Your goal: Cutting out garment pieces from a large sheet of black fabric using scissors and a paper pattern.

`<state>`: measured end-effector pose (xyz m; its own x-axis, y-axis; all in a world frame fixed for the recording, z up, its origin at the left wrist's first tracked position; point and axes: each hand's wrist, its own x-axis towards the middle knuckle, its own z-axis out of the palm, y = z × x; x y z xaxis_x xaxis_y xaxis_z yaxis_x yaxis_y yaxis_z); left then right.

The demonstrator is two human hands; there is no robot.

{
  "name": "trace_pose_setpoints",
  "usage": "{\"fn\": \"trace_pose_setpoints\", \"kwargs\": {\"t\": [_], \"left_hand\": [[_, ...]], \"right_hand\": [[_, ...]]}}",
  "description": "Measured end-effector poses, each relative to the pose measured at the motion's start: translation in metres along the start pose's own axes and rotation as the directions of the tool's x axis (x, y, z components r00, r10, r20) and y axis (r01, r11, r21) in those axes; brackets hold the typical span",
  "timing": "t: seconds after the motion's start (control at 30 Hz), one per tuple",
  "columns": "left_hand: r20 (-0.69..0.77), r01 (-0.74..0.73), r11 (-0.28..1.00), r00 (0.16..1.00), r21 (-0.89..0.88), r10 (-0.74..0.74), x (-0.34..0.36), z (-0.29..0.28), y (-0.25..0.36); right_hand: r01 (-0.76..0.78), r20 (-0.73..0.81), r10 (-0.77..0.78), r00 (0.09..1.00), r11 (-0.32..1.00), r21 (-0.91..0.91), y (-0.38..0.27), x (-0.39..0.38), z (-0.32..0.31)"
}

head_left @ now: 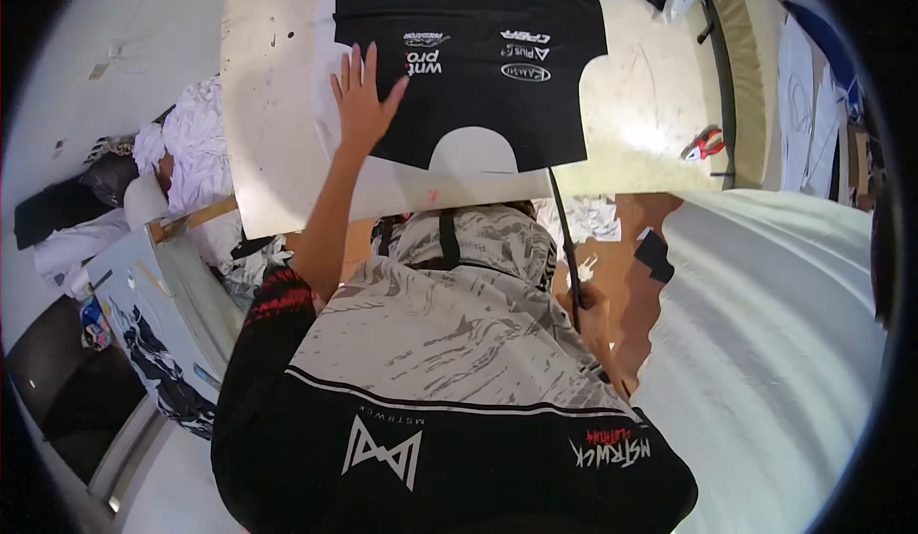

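Observation:
A black fabric panel cut like the body of a shirt (469, 104), with white printed logos and a curved neck notch towards me, lies flat on the pale table. My left hand (361, 104) rests on the panel's left edge, fingers spread and palm down. Below the table's near edge, my right hand (587, 298) hangs low beside a thin black cord (562, 214). Its fingers look curled in; whether they grip the cord or something else is too small and dark to make out.
Red-handled pliers (705, 143) lie on the table (660, 94) at the right. White cloth (775, 343) drapes on the right side. Piled fabric (196, 132) stands at the left, and white scraps (598, 218) lie on the floor beneath the table.

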<state>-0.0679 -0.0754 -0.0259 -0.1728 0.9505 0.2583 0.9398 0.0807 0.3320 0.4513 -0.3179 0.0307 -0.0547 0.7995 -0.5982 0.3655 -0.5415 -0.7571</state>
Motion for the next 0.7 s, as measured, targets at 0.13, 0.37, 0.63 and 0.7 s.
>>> {"fn": "trace_pose_setpoints", "kwargs": {"t": [0.13,0.37,0.63,0.7], "left_hand": [[0.043,-0.018,1.0,0.999,-0.014,0.018,-0.078,0.0,0.031],[-0.075,0.072,0.994,0.995,0.078,-0.066,-0.13,-0.011,0.047],[-0.068,0.109,0.989,0.992,0.102,-0.102,-0.156,0.007,0.035],[-0.071,0.107,0.988,0.993,0.115,-0.099,-0.157,0.009,0.036]], "right_hand": [[-0.228,0.229,0.183,0.956,0.956,0.186,0.036,-0.008,0.006],[-0.418,0.405,0.377,0.833,0.908,0.014,-0.024,0.053,0.034],[-0.235,0.443,0.127,0.888,0.951,0.199,-0.005,0.085,0.056],[-0.218,0.478,0.088,0.874,0.95,0.224,-0.002,0.091,0.057]]}}
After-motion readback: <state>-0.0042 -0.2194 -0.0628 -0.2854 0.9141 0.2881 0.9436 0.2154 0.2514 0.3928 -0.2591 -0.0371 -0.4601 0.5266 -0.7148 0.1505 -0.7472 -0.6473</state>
